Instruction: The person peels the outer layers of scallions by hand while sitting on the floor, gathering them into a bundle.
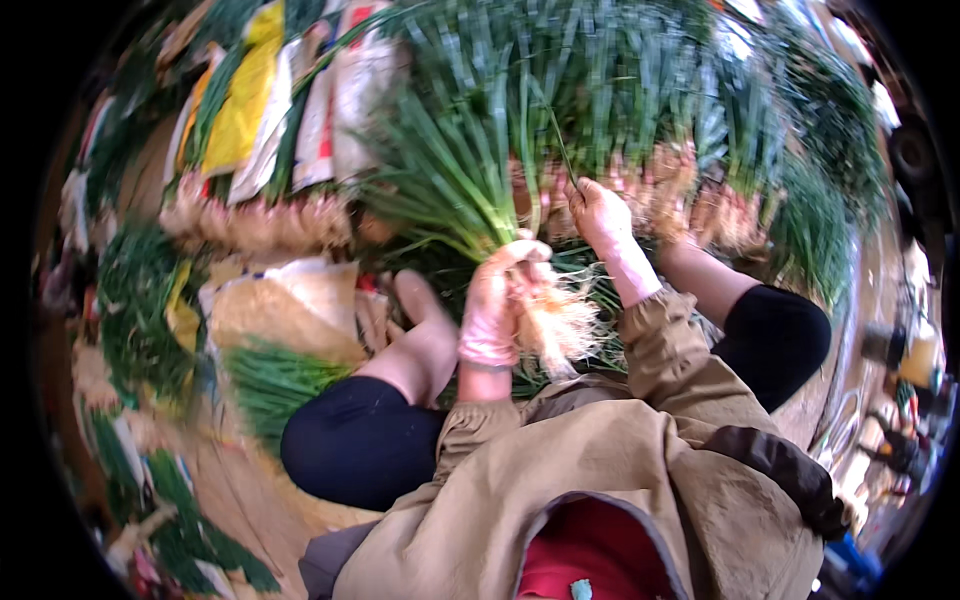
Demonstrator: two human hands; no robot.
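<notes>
My left hand [497,300] is wrapped around a bunch of green onions [465,165] just above its roots. The leaves fan away from me to the upper left, and the pale, stringy roots [555,325] hang out on the right side of the fist. Slightly farther away and to the right, my right hand [603,215] has its fingers closed on a thin green leaf [558,130] that runs up from them. Behind both hands, more green onions [620,80] lie in a dense row, roots toward me.
Rooted bundles [260,215] lie at the left beside yellow and white sacks [245,95]. A tan sheet [285,310] and loose greens [280,385] are near my left knee [365,440]. Further greens [815,220] lie beyond my right knee [775,335]. Assorted items [920,360] stand at the far right.
</notes>
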